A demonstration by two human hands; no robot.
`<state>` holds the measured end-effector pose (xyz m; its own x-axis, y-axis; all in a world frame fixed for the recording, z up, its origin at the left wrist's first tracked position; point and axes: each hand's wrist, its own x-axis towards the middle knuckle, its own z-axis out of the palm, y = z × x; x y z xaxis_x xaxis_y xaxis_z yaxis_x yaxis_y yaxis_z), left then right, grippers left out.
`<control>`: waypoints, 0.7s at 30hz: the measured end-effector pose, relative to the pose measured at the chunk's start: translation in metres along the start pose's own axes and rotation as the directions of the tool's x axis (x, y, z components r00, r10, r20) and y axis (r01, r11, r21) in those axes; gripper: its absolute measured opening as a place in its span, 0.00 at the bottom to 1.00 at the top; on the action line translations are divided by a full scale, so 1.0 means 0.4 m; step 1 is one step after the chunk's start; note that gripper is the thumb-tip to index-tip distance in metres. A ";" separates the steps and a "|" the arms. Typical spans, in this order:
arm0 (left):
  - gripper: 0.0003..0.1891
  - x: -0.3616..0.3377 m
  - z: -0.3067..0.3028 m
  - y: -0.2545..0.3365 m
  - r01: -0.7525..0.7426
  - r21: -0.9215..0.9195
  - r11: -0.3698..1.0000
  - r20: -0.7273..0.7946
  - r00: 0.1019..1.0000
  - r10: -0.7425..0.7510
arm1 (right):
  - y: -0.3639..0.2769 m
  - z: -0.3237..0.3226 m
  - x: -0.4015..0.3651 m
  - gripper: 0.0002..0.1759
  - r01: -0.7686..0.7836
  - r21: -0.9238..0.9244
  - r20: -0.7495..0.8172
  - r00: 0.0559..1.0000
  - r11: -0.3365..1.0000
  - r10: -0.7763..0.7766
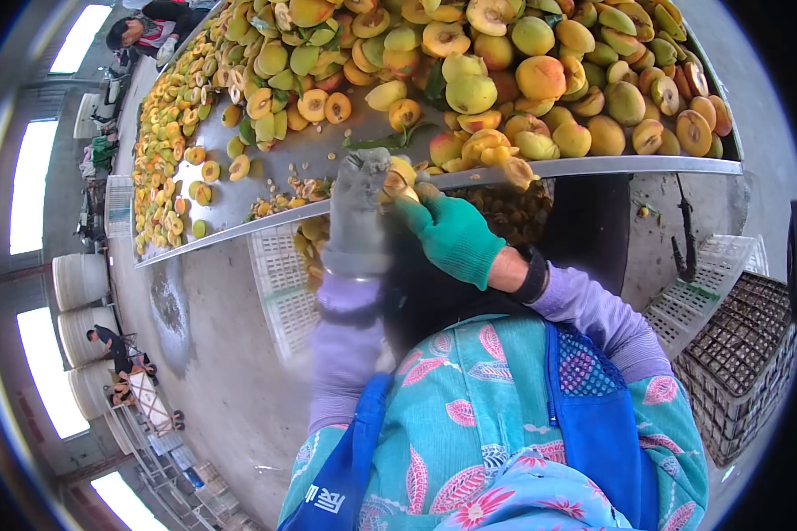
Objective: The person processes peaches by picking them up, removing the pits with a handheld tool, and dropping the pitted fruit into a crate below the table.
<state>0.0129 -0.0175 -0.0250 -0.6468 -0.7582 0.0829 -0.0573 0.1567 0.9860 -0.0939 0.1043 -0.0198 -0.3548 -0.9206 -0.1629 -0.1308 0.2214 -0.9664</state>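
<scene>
My left hand (359,208), in a grey glove, is closed around a yellow apricot (400,177) at the near edge of a metal table (305,159). My right hand (456,237), in a green glove, has its thumb and fingers pressed against the same fruit, which looks cut open. The left glove is slightly smeared by motion. Just beyond my hands, a heap of whole apricots (540,78) and cut halves (313,104) covers much of the table. Some soft, split fruit (496,150) lies by the raised rim to the right of my hands.
Beneath the table edge is a container of cut fruit (514,208). A white plastic crate (283,288) stands on the floor at left, another (704,288) at right beside dark stacked crates (739,345). A person (155,31) leans at the table's far left; large white tubs (81,281) line the wall.
</scene>
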 end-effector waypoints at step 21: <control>0.16 0.000 0.123 0.044 -0.050 0.090 0.995 -0.374 0.924 0.080 | 0.006 0.068 -0.024 0.23 -0.028 0.441 -0.160 0.981 0.897 0.109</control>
<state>-0.0254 0.0165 -0.0147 -0.3180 -0.9246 0.2100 -0.0934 0.2509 0.9635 -0.0655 0.1049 -0.0258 -0.5104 -0.8277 -0.2332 0.3011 0.0820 -0.9501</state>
